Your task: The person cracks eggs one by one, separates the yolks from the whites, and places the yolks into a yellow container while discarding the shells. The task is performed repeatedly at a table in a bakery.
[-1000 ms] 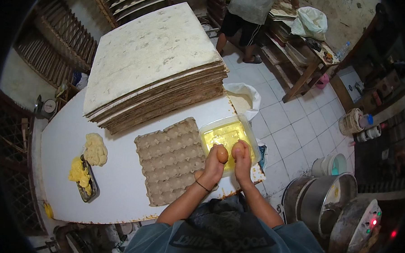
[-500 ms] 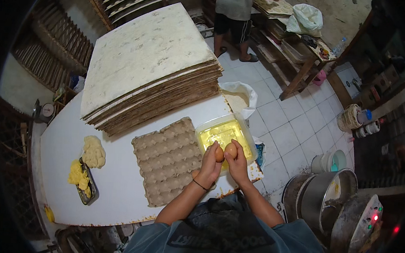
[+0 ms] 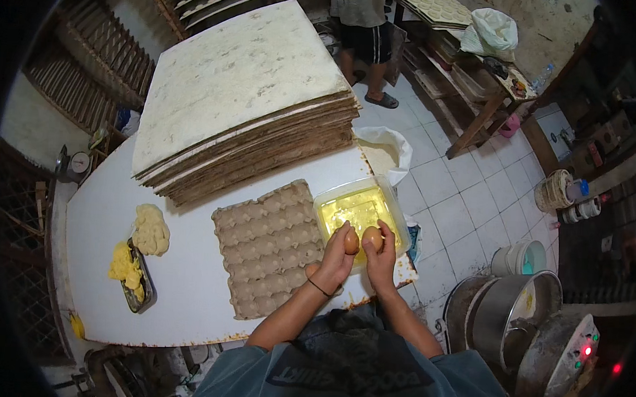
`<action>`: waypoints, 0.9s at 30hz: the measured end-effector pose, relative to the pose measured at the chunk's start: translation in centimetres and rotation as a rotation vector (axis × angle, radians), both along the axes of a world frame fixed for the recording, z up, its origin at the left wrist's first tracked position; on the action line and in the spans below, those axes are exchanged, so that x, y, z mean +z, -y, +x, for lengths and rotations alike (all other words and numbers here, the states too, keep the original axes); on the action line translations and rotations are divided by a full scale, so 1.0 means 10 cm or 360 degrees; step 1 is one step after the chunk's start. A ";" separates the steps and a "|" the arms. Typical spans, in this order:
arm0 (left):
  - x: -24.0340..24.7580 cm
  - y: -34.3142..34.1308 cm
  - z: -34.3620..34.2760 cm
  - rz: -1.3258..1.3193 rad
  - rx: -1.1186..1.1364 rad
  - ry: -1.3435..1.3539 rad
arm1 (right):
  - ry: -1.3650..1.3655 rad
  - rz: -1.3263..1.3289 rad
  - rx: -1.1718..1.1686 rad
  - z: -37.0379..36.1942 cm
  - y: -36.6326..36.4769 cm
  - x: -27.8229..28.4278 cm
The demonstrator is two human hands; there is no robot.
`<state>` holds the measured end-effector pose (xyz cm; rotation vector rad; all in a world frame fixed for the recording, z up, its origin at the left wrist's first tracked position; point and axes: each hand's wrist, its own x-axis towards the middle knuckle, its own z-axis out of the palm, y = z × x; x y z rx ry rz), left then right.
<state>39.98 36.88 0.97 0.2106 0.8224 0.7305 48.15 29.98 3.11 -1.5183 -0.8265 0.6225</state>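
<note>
My left hand (image 3: pixel 335 263) is closed around a brown egg (image 3: pixel 351 242), and my right hand (image 3: pixel 381 264) grips another brown egg (image 3: pixel 372 238). The two eggs are close together above a clear plastic tub (image 3: pixel 401 220). Yellow liquid, which looks like beaten or broken egg, fills part of the tub (image 3: pixel 353 207). A grey cardboard egg tray (image 3: pixel 259 245) lies to the left of the tub. Partly hidden by my left wrist, an egg (image 3: pixel 312 270) sits at the tray's right edge.
A tall stack of floured boards (image 3: pixel 245 89) stands at the back of the white table (image 3: pixel 187 264). Dough (image 3: pixel 150 230) and a dark tin with yellow fat (image 3: pixel 137 283) lie at left. A sack (image 3: pixel 387 155), metal mixing bowl (image 3: pixel 512 306) and another person (image 3: pixel 364 30) are beyond the table.
The whole view has shifted slightly. Both hands still hold the eggs over the tub. The person at the back has turned and shifted their feet.
</note>
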 end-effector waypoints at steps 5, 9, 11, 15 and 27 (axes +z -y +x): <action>-0.02 0.02 -0.05 0.0081 -0.0155 -0.0035 | -0.0301 0.0076 -0.0350 0.08 -0.03 -0.06; -0.02 0.04 -0.02 0.0084 -0.0107 0.0031 | 0.0187 -0.0099 0.0286 0.08 0.01 -0.01; -0.08 0.02 -0.07 -0.0017 -0.0094 0.0052 | -0.0016 -0.0005 -0.0013 0.05 -0.01 0.02; -0.06 0.02 -0.02 -0.0019 -0.0061 0.0071 | 0.0157 -0.0035 0.0091 0.03 0.01 -0.03; 0.03 -0.03 -0.13 -0.0021 -0.0082 0.0199 | 0.0157 -0.0003 -0.0018 0.11 0.02 0.06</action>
